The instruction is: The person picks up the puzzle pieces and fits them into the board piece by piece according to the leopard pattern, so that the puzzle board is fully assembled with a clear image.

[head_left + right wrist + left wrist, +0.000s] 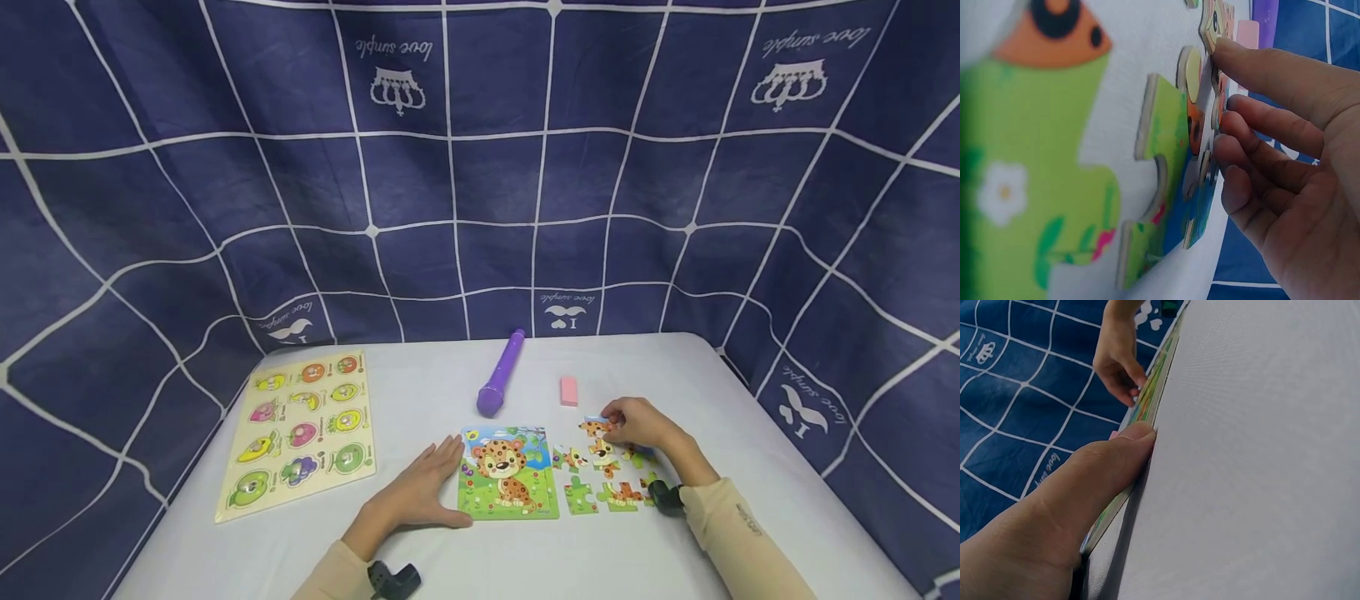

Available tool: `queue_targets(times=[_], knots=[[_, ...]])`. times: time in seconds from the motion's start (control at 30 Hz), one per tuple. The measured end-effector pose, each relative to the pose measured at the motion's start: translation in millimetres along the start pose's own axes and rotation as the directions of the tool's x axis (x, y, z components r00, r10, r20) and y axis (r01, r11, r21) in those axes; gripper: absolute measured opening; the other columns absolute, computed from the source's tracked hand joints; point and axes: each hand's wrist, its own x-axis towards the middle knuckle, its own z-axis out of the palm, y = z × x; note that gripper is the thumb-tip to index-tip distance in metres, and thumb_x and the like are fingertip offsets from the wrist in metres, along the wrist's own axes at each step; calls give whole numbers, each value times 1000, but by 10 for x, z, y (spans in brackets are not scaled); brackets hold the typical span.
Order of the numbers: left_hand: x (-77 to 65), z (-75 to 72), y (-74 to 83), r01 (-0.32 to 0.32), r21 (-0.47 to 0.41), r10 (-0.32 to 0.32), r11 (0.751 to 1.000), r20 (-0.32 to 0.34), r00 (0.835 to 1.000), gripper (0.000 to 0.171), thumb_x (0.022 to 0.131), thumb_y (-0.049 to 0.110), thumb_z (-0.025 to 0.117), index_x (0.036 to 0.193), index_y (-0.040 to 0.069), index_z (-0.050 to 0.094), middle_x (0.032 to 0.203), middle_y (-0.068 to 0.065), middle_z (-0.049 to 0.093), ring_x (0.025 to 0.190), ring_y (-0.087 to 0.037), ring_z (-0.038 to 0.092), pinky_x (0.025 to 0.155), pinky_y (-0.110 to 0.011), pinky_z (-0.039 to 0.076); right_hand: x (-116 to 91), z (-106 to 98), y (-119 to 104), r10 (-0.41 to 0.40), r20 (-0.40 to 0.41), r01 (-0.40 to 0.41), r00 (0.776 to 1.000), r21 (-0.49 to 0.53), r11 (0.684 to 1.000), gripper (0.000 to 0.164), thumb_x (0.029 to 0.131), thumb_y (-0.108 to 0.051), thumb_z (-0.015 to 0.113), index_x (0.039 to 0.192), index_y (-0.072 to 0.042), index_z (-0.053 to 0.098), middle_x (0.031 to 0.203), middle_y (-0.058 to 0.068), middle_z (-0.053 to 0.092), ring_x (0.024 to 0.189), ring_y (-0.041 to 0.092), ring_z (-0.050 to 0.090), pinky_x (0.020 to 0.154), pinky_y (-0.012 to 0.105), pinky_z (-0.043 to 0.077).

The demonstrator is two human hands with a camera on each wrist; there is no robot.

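Observation:
My left hand (pixel 423 492) lies at the left side of a leopard picture puzzle board (pixel 510 492), fingers stretched to its upper left corner and thumb at the lower left. In the left wrist view the thumb (pixel 1104 465) touches the board's edge. Over a group of loose puzzle pieces to the right, my right hand (pixel 641 423) pinches a puzzle piece (pixel 594 427) with orange spotted fur at the group's top. The right wrist view has the thumb at that piece's edge, the other fingers curled beside it. Below lie a green piece (pixel 579 497) and an orange-and-green piece (pixel 624 497).
A pink block (pixel 569 392) lies behind the loose pieces. Farther back left of it is a purple toy microphone (pixel 501 377). A wooden fruit puzzle board (pixel 300 442) occupies the table's left side. Dark blue checked cloth (pixel 495 183) hangs around the white table (pixel 427 375).

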Motion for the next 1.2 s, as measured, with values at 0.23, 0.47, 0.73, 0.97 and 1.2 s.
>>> queue_targets(times=[0.23, 0.47, 0.73, 0.97, 1.2], knots=[[-8, 15, -16, 9, 9, -9, 1000, -2, 1000, 125, 65, 82, 64, 154, 5, 22, 164, -8, 17, 152, -25, 16, 124, -47, 16, 47, -31, 28, 56, 36, -56, 998, -12, 998, 42, 76, -21, 82, 109, 0, 67, 85, 0, 61, 77, 13, 52, 70, 28, 46], [-4, 18, -7, 4, 9, -4, 1000, -2, 1000, 125, 65, 83, 64, 154, 5, 23, 163, -8, 17, 152, -25, 16, 124, -47, 15, 13, -35, 40, 75, 24, -75, 997, 25, 997, 36, 75, -19, 83, 102, -1, 67, 79, 1, 59, 71, 13, 52, 63, 25, 45], [-13, -2, 1, 8, 1, -8, 1000, 2, 1000, 124, 66, 81, 65, 154, 5, 23, 163, -9, 17, 152, -25, 16, 124, -47, 15, 3, 4, 46, 71, -25, -71, 997, 32, 997, 33, 74, -21, 84, 99, -4, 68, 76, 0, 59, 66, 13, 53, 59, 25, 45], [-11, -2, 10, 12, 11, -12, 1000, 3, 1000, 124, 65, 82, 64, 154, 5, 24, 163, -9, 18, 152, -25, 16, 124, -47, 16, -22, 7, 65, 46, -48, -44, 998, 40, 998, 31, 74, -21, 84, 95, -6, 69, 75, -1, 59, 66, 12, 52, 57, 23, 44], [-3, 9, 0, 16, 13, -16, 1000, 4, 1000, 124, 65, 82, 65, 154, 5, 23, 163, -8, 18, 152, -25, 16, 125, -47, 15, -38, -24, 52, 31, -46, -28, 998, 68, 997, 33, 73, -22, 84, 96, -5, 69, 76, -2, 61, 66, 11, 53, 56, 22, 45]])
